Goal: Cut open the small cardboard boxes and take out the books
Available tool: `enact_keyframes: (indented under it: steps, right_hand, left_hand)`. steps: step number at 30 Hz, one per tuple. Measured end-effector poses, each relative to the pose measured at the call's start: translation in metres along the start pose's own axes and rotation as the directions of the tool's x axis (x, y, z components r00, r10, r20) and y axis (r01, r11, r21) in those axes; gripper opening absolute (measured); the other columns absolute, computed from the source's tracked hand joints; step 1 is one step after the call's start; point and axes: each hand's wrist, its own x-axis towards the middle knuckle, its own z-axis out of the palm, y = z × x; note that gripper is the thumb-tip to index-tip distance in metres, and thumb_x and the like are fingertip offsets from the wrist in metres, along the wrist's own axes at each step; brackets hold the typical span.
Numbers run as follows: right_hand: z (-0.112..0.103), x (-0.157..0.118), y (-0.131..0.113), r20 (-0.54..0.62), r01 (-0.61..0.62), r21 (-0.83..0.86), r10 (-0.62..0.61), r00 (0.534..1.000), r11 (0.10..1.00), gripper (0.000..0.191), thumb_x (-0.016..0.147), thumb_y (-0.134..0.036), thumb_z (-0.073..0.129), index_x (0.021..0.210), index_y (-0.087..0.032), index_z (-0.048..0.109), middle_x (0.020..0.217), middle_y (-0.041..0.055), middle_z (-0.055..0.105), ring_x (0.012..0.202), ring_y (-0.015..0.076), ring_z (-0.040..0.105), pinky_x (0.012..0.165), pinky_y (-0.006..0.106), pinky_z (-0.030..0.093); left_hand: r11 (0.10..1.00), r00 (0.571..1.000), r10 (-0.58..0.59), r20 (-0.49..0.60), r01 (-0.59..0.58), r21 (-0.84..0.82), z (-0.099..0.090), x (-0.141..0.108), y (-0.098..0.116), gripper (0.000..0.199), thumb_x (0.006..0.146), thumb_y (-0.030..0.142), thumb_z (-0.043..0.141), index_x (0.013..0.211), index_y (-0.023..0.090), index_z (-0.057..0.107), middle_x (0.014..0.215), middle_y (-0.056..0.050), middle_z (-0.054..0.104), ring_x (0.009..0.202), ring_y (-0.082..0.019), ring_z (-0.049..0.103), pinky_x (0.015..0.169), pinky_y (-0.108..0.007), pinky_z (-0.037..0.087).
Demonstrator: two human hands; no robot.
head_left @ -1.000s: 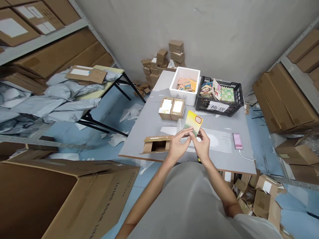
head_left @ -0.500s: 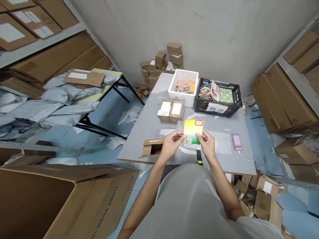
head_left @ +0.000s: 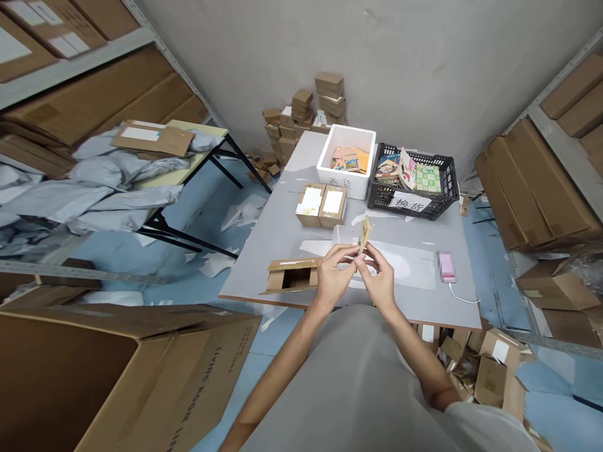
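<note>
A small, thin booklet (head_left: 364, 233) is held upright and nearly edge-on above the grey table (head_left: 264, 251). My left hand (head_left: 335, 271) pinches its lower left side, and my right hand (head_left: 377, 273) grips its lower right side. The fingertips of both hands meet at its bottom. Under the hands lies a clear plastic sheet (head_left: 417, 269). An open small carton (head_left: 299, 278) sits left of my left hand, and two taped boxes (head_left: 321, 206) stand beyond it.
At the table's back are a white foam box (head_left: 346, 182) and a black crate (head_left: 409, 204), both holding booklets. A phone (head_left: 446, 267) with a cable lies at the right. A large open carton (head_left: 188, 376) stands at the lower left.
The booklet has turned from its yellow-green face to nearly edge-on. My hands have come closer together around it. The black and yellow cutter is now mostly hidden.
</note>
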Motion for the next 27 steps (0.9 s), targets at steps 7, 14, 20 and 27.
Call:
enact_keyframes:
  steps: [7, 14, 20, 27]
  right_hand:
    - [-0.019, 0.017, 0.008, -0.057, -0.147, 0.163, 0.158, 0.986, 0.976, 0.057, 0.087, -0.071, 0.088, 0.119, -0.024, 0.082, 0.112, 0.0102, 0.09, 0.111, 0.0338, 0.085, 0.102, 0.05, 0.07]
    - [-0.025, 0.018, 0.01, -0.023, -0.172, 0.171, 0.178, 0.984, 0.97, 0.053, 0.09, -0.067, 0.086, 0.12, -0.024, 0.081, 0.109, 0.01, 0.089, 0.11, 0.0337, 0.085, 0.098, 0.049, 0.071]
    - [-0.02, 0.009, -0.011, -0.147, 0.12, -0.158, -0.143, 0.979, 0.98, 0.037, 0.102, -0.05, 0.075, 0.13, -0.028, 0.081, 0.147, 0.0126, 0.08, 0.143, 0.0324, 0.071, 0.122, 0.054, 0.058]
    - [-0.005, 0.001, -0.005, 0.061, 0.157, -0.238, -0.147, 0.987, 0.958, 0.048, 0.091, -0.041, 0.088, 0.137, -0.03, 0.083, 0.149, 0.0067, 0.08, 0.137, 0.0334, 0.076, 0.125, 0.052, 0.059]
  left_hand:
    - [0.999, 0.999, -0.037, 0.014, 0.036, 0.026, -0.008, 0.004, -0.004, 0.031, 0.101, 0.051, 0.08, 0.118, 0.026, 0.087, 0.123, -0.011, 0.082, 0.108, -0.024, 0.079, 0.088, -0.035, 0.068]
    - [0.974, 0.971, -0.226, 0.077, 0.228, -0.014, -0.028, 0.016, -0.016, 0.049, 0.088, 0.065, 0.089, 0.106, 0.02, 0.085, 0.105, -0.01, 0.085, 0.097, -0.026, 0.079, 0.087, -0.037, 0.066]
    - [0.961, 0.967, -0.254, -0.016, 0.25, -0.119, -0.025, 0.014, -0.015, 0.052, 0.084, 0.068, 0.091, 0.1, 0.021, 0.077, 0.101, -0.009, 0.086, 0.09, -0.024, 0.082, 0.083, -0.037, 0.069]
    - [0.971, 0.972, -0.233, -0.018, 0.231, -0.062, -0.008, 0.007, 0.005, 0.037, 0.09, 0.053, 0.087, 0.1, 0.023, 0.069, 0.089, -0.005, 0.083, 0.08, -0.023, 0.082, 0.077, -0.034, 0.066]
